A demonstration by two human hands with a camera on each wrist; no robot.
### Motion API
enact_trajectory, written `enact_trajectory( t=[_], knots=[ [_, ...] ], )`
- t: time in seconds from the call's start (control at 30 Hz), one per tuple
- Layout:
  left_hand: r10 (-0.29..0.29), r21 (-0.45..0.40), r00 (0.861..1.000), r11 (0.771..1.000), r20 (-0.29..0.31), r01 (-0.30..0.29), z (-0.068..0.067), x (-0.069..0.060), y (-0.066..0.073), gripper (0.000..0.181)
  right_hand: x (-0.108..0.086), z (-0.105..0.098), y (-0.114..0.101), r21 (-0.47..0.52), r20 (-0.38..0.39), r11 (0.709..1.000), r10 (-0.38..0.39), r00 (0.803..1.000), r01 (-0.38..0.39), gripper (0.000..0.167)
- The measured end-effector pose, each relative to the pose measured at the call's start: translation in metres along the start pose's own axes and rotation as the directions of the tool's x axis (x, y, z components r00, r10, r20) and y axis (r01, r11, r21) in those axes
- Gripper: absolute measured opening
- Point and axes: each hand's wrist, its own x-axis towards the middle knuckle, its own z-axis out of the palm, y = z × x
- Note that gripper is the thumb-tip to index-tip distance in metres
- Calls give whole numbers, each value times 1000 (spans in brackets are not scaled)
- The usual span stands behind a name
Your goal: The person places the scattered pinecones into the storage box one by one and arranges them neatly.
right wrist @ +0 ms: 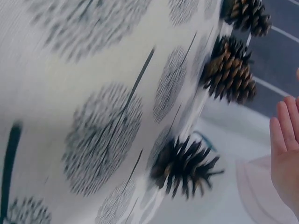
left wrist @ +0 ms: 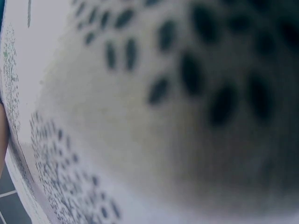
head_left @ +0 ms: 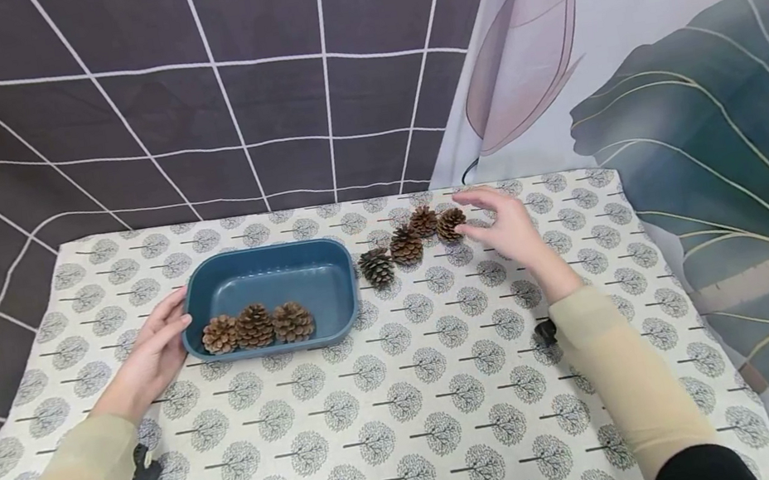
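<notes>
You're touching blue oblong tub [head_left: 274,287] at 9 o'clock, left hand [head_left: 154,350] spread; right hand [head_left: 505,227], spread, is flanking rightmost brown scaly pinecone [head_left: 449,225], 3 o'clock.

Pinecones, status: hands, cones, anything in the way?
Left hand against left end of blue bin. Right hand open at rightmost loose pinecone, contact unclear. Three pinecones in bin, four on cloth. Other three loose cones between right hand and bin.

Your head view is bright and fairly crisp, with a soft sheen inside the blue basin [head_left: 278,284]. Your left wrist view is badly blurred, darkening into shadow at right; your right wrist view looks hazy, the tabletop's [right wrist: 46,93] nearest prints out of focus.
</notes>
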Motion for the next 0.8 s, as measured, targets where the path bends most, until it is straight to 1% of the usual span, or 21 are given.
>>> enact_trajectory(
  t=[0.17, 0.33, 0.4, 0.63, 0.8],
  knots=[
    [-8, 2, 1000, 1000, -5, 8, -1, 0, 0, 48, -4, -13, 14, -41, -24, 999, -2, 1000, 1, 54],
    [-17, -4, 1000, 1000, -12, 17, -1, -1, 0, 47, -9, -24, 28, -79, -35, 995, 51, 998, -53, 57],
    [-19, -9, 1000, 1000, -15, 19, 0, -1, 1, 47, -12, -29, 33, -74, -30, 994, 78, 996, -80, 59],
    [-16, -26, 1000, 1000, -11, 16, 1, -1, 1, 46, -18, -40, 50, -50, -4, 990, 134, 991, -134, 60],
    [-18, -26, 1000, 1000, -13, 17, 0, 0, 1, 46, -23, -46, 58, -56, 22, 981, 187, 982, -185, 62]
  ],
)
